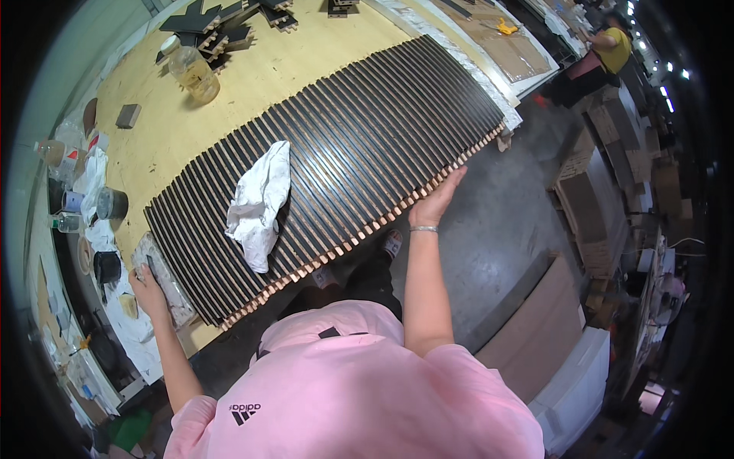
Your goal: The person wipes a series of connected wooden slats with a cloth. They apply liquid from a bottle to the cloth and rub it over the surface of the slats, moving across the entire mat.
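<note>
A long row of dark, narrow wooden slats (359, 130) lies side by side across the table, their pale, unpainted ends toward me. A crumpled white cloth (261, 203) rests on top of them, left of the middle. My right hand (437, 200) is at the near edge with fingers stretched out, its palm against the slat ends. At the left end of the row, my left hand (150, 294) has its fingers stretched along a pale, flat block (170, 284) beside the slats. Part of its grip is hidden.
Dark pieces (202, 27) are piled at the back of the yellowish tabletop (245, 99), near a clear jar (191, 73) with a white lid. Bottles and a dark cup (112, 203) crowd the left edge. Cardboard boxes (592, 199) stand at right; another person (608, 57) is far right.
</note>
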Motion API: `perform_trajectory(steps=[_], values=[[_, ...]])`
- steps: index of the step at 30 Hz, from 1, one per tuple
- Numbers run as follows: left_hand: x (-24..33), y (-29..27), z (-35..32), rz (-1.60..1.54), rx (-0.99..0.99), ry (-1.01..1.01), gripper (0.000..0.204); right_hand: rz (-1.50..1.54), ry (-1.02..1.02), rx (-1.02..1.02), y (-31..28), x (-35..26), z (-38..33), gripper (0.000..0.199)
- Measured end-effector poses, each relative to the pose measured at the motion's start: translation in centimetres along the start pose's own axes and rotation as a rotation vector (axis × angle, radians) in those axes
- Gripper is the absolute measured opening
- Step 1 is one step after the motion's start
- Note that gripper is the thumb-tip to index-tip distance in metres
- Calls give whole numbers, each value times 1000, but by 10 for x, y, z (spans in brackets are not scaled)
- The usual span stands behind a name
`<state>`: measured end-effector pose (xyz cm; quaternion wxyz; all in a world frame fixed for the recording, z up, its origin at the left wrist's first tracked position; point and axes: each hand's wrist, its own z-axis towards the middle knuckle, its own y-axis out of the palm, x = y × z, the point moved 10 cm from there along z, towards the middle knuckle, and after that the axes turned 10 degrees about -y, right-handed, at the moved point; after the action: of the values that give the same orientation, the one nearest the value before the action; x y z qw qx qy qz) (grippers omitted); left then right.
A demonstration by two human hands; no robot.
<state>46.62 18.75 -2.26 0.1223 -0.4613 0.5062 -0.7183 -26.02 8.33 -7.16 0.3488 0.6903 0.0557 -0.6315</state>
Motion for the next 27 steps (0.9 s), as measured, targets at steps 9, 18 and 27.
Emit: perform_trajectory(steps=[9, 18, 27], values=[[1, -1, -2, -9, 7, -20, 55, -36, 6, -108, 14, 4, -7, 79], [101, -46, -61, -227, 153, 331, 51, -799, -620, -374, 35, -77, -55, 61], [298, 69, -236, -40, -560, 1235, 68, -686, -755, -1339, 93, -78, -256, 52]])
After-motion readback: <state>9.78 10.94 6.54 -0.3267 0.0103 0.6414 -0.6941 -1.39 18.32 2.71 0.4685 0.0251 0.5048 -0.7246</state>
